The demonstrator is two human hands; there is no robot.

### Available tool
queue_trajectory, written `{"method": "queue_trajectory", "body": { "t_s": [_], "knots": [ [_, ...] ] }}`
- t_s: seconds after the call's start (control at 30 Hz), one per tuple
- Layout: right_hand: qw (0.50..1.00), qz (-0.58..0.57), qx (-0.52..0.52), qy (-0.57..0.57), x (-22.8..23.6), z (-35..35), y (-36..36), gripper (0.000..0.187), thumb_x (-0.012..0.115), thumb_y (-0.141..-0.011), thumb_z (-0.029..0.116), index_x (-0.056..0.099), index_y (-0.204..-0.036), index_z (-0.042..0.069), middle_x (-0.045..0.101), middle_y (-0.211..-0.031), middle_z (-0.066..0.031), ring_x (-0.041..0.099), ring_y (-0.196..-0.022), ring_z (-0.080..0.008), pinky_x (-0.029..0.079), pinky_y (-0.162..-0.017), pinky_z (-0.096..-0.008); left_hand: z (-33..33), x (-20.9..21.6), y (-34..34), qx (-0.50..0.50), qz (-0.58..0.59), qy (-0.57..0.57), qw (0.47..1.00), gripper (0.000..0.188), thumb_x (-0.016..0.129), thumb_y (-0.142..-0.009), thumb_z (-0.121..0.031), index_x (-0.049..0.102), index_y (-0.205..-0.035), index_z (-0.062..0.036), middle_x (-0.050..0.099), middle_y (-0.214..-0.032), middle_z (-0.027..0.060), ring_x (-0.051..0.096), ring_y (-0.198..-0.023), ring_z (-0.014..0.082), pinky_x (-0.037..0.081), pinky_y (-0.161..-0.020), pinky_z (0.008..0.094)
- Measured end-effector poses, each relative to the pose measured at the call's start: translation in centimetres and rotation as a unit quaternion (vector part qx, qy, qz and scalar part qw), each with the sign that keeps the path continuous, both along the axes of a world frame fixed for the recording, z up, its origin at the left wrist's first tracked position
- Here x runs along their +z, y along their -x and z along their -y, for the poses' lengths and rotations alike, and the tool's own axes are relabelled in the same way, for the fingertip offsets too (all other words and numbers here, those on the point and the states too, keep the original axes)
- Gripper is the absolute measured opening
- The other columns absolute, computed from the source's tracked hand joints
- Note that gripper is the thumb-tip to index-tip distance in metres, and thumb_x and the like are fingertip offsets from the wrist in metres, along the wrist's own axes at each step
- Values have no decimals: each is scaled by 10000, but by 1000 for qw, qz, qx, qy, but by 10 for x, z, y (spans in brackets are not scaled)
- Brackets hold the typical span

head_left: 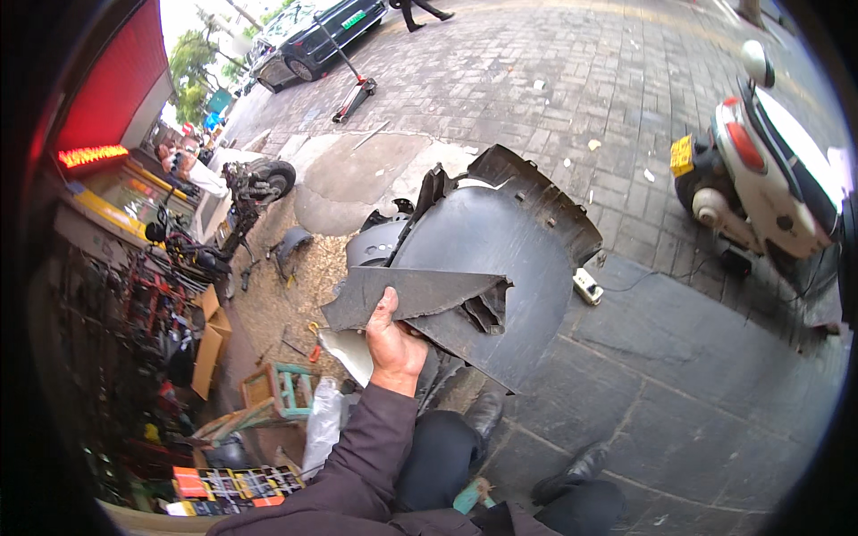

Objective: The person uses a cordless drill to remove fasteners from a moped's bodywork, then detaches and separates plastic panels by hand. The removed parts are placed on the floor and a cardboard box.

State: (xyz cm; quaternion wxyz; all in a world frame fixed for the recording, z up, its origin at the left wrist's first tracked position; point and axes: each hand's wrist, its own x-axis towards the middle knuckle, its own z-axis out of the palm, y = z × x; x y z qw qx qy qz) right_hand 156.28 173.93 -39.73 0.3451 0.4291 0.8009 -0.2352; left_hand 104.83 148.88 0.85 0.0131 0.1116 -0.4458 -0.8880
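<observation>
My left hand (396,350) is closed on a dark grey plastic panel (420,290), with the thumb on its near face and the fingers mostly hidden behind. The panel is pointed at its lower right and has a jagged clip near its right end. Right behind it spreads a large, curved grey plastic shell (500,237), scuffed on its smooth face. A black ribbed plastic piece (550,196) runs along the shell's far edge. Whether these pieces are joined or only held together, I cannot tell. My right hand is out of view.
A partly stripped scooter (237,201) stands at the far left. Nearer are a cardboard box (211,344), a small green wooden stool (293,389) and several packages (237,484). A white power strip (587,287) lies right of the shell. A white scooter (778,179) is parked at right.
</observation>
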Motion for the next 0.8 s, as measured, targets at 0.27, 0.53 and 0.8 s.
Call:
{"method": "queue_trajectory", "body": {
  "t_s": [0.27, 0.53, 0.8],
  "knots": [
    [927, -373, 28, -41, 187, -119, 219, 309, 705, -811, 263, 618, -864, -29, 672, -850, -219, 664, -789, -337, 513, -705, -422, 11, 17, -52, 30, -65, -74, 995, 365, 600, -902, -222, 568, -1229, -62, 608, -1205, 79, 560, -1112, 258, 419, -1002, 430],
    [856, -368, 357, 62, 379, 62, 295, 710, 780, -710, 462, 567, -1203, -1, 585, -1170, -224, 569, -1117, -363, 481, -929, -438, 12, 24, -96, 104, -42, -98, 989, 288, 652, -878, -97, 608, -1142, 11, 605, -1119, 52, 562, -1002, 170, 433, -935, 310],
    [902, -366, 225, 32, 325, 111, 257, 754, 767, -693, 521, 578, -1180, -22, 572, -1142, -272, 567, -1098, -395, 479, -921, -439, 14, 6, -98, 83, 18, -132, 988, 289, 654, -885, -176, 613, -1121, -15, 620, -1106, 57, 585, -1007, 202, 457, -933, 357]
  ]
}}
